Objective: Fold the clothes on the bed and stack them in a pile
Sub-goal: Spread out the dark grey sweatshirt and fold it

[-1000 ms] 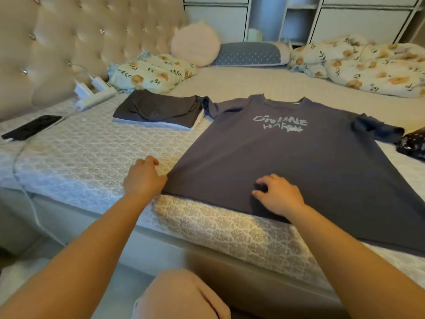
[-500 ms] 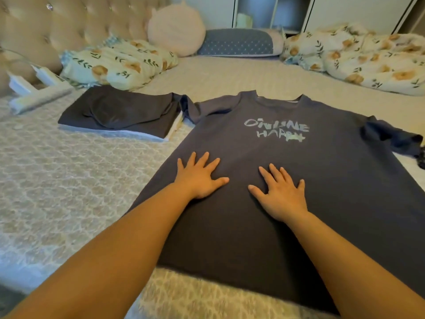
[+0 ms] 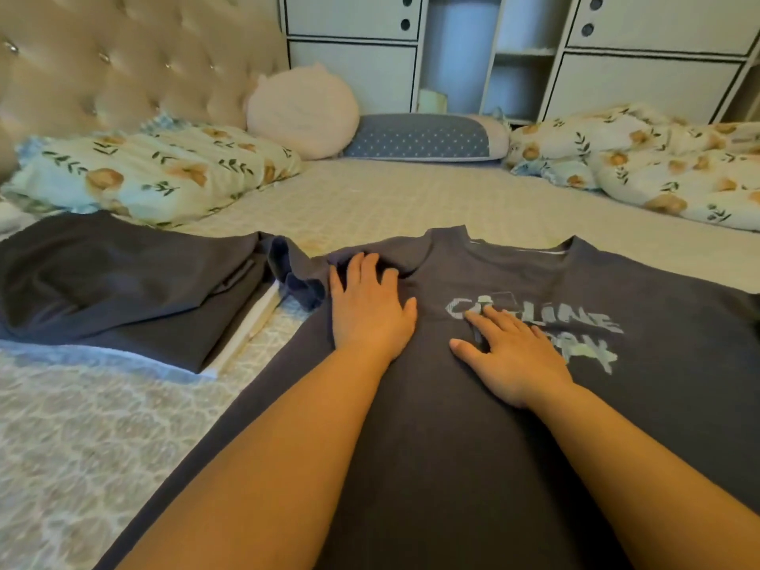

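Lying at the left edge of the frame, just below the middle: a folded dark pile, flat on the patterned bedspread, a pale layer showing along its right and lower edges. Above it, toward the upper left, a floral pillow against the tufted headboard. Just right of the pile, touching it or nearly so, the bunched left sleeve of a dark grey T-shirt, spread face-up across the centre and right of the frame, collar toward the top. Pressed flat on the shirt's shoulder, slightly left of centre, the left hand, fingers straight and together, gripping nothing, a small ridge of cloth gathered at its fingertips. Right of it, near the centre, the right hand, likewise flat and unclenched, fingers spread over the start of the pale printed lettering on the chest. Behind, at upper centre, a round pink cushion and a blue dotted pillow beside it. Farther up, white cabinets along the top. At the right edge, above the middle, a rumpled floral duvet well apart from the shirt.
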The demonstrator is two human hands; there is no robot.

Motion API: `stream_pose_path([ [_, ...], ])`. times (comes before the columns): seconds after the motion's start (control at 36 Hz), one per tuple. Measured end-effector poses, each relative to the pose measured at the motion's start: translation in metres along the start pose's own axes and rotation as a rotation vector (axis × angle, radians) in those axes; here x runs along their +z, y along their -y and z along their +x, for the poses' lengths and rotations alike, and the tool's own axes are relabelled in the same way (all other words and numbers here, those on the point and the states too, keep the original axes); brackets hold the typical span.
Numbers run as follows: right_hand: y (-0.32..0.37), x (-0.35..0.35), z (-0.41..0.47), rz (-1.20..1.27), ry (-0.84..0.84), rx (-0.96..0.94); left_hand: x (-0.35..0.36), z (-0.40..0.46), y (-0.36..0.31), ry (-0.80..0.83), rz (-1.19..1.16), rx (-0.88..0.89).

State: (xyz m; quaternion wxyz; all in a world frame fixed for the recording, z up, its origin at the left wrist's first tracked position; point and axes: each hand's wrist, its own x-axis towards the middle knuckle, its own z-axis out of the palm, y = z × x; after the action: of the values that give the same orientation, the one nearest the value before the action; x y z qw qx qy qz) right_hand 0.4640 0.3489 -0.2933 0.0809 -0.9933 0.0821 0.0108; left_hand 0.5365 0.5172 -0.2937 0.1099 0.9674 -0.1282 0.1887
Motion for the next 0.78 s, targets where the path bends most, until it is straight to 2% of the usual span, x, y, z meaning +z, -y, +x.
stream_pose_path([
  [0.06,0.002,-0.001,0.014,0.003,-0.018,0.006,0.004,0.018,0.008,-0.106,0.028,-0.044],
  [0.17,0.008,0.001,0.031,-0.031,-0.068,0.043,0.011,0.048,0.029,0.046,0.049,-0.242],
  [0.25,0.008,0.002,0.034,-0.023,-0.058,0.034,0.011,0.069,0.026,0.158,0.075,-0.302],
  [0.31,0.006,0.003,0.033,-0.002,-0.051,0.024,0.010,0.081,0.025,0.156,0.044,-0.336],
  [0.39,0.005,0.003,0.033,0.044,-0.035,-0.006,0.004,0.102,0.030,0.057,0.018,-0.372],
  [0.44,0.008,0.004,0.035,0.066,-0.018,-0.039,0.004,0.110,0.036,-0.017,0.148,-0.358],
  [0.5,0.011,0.004,0.036,0.063,-0.008,-0.057,0.013,0.110,0.038,-0.012,0.307,-0.266],
  [0.58,0.012,0.002,0.038,0.081,-0.001,-0.063,0.022,0.111,0.040,0.016,0.371,-0.198],
  [0.78,0.010,0.001,0.036,0.095,0.013,-0.065,0.011,0.101,0.070,0.145,0.282,-0.435],
])
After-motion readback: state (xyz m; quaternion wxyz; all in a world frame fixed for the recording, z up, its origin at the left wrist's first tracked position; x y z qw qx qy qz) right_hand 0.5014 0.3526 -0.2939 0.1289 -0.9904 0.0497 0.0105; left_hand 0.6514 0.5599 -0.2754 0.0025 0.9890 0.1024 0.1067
